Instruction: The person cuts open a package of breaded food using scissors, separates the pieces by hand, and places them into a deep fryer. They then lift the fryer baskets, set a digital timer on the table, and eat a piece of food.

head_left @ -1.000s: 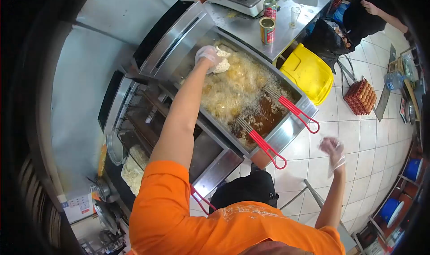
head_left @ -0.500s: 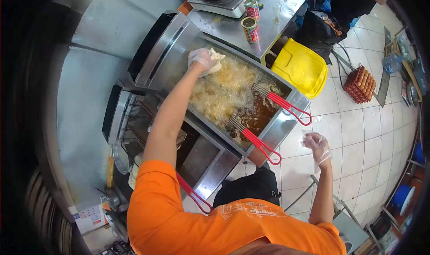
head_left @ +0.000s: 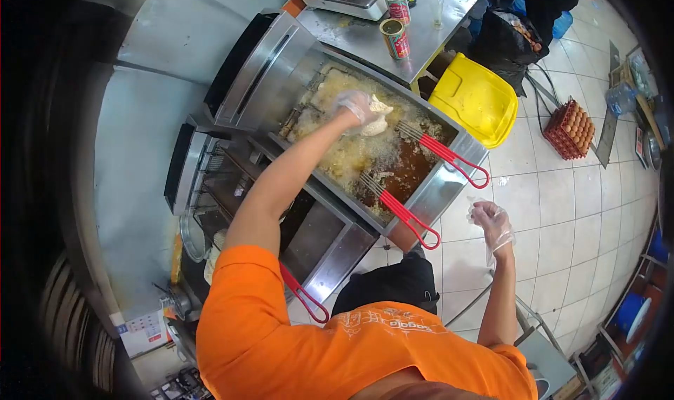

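My left hand (head_left: 357, 109), in a clear plastic glove, grips a pale, batter-coated piece of food (head_left: 378, 117) just over the bubbling oil of the deep fryer (head_left: 439, 198). Foam hides much of what lies in the oil. Two fry baskets with red handles sit in it: one handle (head_left: 449, 155) is toward the right, the other (head_left: 407, 217) nearer my body. My right hand (head_left: 493, 224), also gloved, hangs away from the fryer above the floor, fingers loosely bent and nothing visible in them.
A second fryer (head_left: 319, 249) with a red-handled basket stands at left. Two opened cans (head_left: 394, 40) are on the steel table (head_left: 344, 28) beyond. A yellow lid (head_left: 476, 101) adjoins the fryer's right side. Stacked egg trays (head_left: 567, 132) rest on the tiles. Another person (head_left: 551, 3) stands behind.
My left hand has moved right and slightly nearer along the fryer with the battered piece, uncovering pale pieces and basket wire at the far left. My right hand is nearly still.
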`<state>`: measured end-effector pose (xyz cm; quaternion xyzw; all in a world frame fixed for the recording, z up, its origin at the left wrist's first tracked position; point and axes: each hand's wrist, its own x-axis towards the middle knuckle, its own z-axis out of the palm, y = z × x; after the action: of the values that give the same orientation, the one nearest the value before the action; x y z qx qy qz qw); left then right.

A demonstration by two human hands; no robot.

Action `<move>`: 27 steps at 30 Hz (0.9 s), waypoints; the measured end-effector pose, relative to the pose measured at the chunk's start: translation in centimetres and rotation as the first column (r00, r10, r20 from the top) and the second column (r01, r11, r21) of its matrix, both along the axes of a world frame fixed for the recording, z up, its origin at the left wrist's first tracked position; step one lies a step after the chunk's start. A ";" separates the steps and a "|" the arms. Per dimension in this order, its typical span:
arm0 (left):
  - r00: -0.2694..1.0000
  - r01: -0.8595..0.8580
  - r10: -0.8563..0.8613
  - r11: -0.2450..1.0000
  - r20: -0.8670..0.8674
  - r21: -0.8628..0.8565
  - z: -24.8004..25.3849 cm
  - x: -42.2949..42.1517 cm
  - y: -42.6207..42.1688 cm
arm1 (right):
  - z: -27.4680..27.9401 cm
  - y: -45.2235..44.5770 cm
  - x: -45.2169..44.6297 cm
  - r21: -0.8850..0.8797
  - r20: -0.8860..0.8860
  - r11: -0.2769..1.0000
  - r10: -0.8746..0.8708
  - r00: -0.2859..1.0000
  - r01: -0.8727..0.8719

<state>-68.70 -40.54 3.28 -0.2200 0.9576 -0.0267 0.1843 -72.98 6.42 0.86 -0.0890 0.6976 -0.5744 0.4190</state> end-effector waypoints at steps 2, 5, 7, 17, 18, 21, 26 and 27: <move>0.994 -0.057 0.054 0.998 0.091 0.033 0.6 -0.1 0.7 | -0.3 0.3 0.3 -0.012 0.015 1.000 -0.014 1.000 0.014; 0.994 -0.063 0.058 0.997 0.097 0.044 1.2 0.5 0.6 | -0.9 1.0 0.4 -0.026 0.013 0.999 -0.031 0.999 0.032; 0.997 -0.071 0.070 0.996 0.023 0.049 1.6 1.2 -1.0 | -1.3 1.3 0.4 -0.019 0.022 0.999 -0.038 0.999 0.038; 0.978 -0.207 0.207 0.978 0.036 -0.025 3.1 7.6 -12.1 | -1.5 0.4 0.4 -0.026 0.011 0.999 -0.039 0.999 0.039; 0.977 -0.208 0.209 0.978 0.035 -0.029 3.3 7.9 -12.0 | -1.4 0.0 0.3 -0.029 0.011 0.999 -0.037 0.999 0.038; 0.941 -0.339 0.330 0.912 -0.075 -0.231 1.6 9.9 -12.8 | -1.2 -1.8 0.2 -0.002 -0.061 1.000 0.012 0.998 -0.012; 0.835 -0.500 0.541 0.820 0.096 -0.278 3.4 8.1 -7.2 | 3.6 -5.9 1.7 0.017 -0.247 0.981 0.192 0.950 -0.193; 0.828 -0.490 0.544 0.821 0.139 -0.294 2.1 8.4 -7.1 | 3.8 -6.6 2.3 0.038 -0.255 0.969 0.247 0.935 -0.246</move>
<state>-60.35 -47.69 5.36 -0.4895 0.8243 -0.1177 0.2591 -70.68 -0.19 4.66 -0.2484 0.7310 -0.4989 0.3938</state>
